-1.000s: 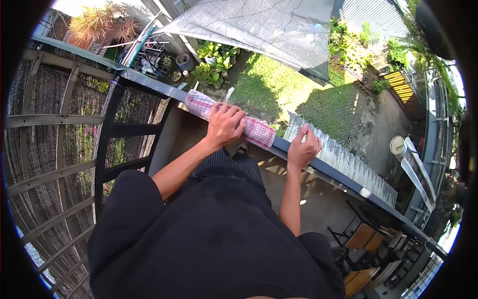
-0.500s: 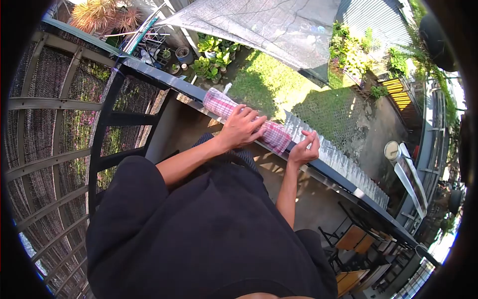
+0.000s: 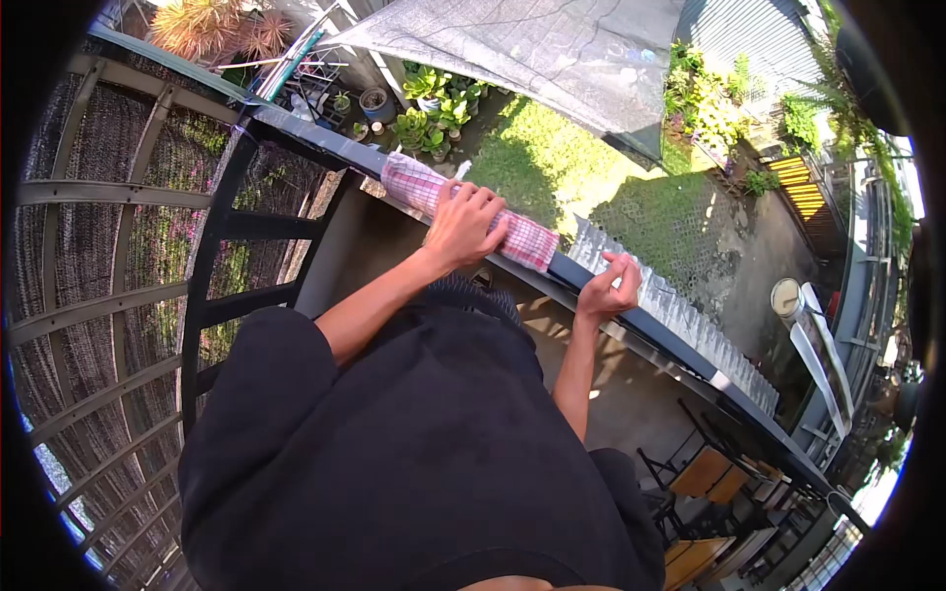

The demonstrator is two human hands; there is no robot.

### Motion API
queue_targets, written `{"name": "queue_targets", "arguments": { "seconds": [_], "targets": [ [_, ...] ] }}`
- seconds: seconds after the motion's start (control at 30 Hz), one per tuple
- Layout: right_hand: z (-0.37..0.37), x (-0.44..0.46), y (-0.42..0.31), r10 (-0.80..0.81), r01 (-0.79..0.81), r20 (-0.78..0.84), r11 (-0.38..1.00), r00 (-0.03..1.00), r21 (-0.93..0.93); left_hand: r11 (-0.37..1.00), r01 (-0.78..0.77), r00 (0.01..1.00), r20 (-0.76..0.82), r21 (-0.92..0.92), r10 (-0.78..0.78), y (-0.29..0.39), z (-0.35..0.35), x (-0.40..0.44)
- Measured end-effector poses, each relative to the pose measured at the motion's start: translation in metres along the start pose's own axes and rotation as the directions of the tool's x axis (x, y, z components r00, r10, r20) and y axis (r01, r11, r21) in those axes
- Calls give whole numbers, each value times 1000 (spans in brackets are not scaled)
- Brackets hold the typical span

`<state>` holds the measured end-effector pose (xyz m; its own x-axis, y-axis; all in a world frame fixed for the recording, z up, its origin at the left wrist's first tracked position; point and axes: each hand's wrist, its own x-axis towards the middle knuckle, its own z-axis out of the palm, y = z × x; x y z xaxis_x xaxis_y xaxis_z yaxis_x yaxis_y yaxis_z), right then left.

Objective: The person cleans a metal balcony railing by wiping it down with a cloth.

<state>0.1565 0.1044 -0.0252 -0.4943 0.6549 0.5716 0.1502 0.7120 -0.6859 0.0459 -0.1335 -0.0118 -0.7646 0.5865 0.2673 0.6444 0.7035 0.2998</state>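
A pink-and-white checked cloth (image 3: 527, 239) lies draped along the top of a dark metal railing (image 3: 660, 335). My left hand (image 3: 465, 225) is closed over the middle of the cloth, its fingers bent across the far side and pressing it to the rail. Part of the cloth is hidden under that hand. To the right of the cloth, my right hand (image 3: 611, 286) is held at the rail, palm turned up and fingers curled in. Nothing shows in it, and it is apart from the cloth.
Corrugated sheeting (image 3: 690, 320) runs just beyond the rail. Far below are a lawn (image 3: 552, 148), potted plants (image 3: 429, 118) and a grey shade net (image 3: 552, 59). A slatted screen (image 3: 99, 266) stands at left; wooden-topped furniture (image 3: 705, 473) sits lower right.
The cloth has slid along the railing to the upper left under my left hand, widening the gap to my right hand. My right hand stays curled at about the same place. The view has shifted slightly.
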Motion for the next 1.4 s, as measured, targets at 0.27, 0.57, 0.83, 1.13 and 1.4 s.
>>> {"name": "queue_targets", "arguments": {
  "seconds": [0.27, 0.57, 0.83, 1.13, 1.4],
  "targets": [
    [-2, -1, 1, 87, -90, 33, 991, 996, 103, 963, -247, 966, 53, -110, 254, 75, 30, 5],
    [2, -4, 5, 51, -52, 63, 999, 997, 8, 981, -172, 984, 33, -88, 176, -27, -1, 0],
    [6, -4, 1, 58, -28, 142, 978, 988, -205, 995, -101, 995, -29, -4, 100, -176, -60, -16],
    [14, -4, 8, 122, -92, 70, 940, 990, -327, 974, 125, 982, -163, 190, -95, -344, -104, -42],
    [15, -6, 16, 185, -169, 4, 903, 983, -396, 995, 34, 989, -148, 98, -19, -416, -127, -39]
  ]
}}
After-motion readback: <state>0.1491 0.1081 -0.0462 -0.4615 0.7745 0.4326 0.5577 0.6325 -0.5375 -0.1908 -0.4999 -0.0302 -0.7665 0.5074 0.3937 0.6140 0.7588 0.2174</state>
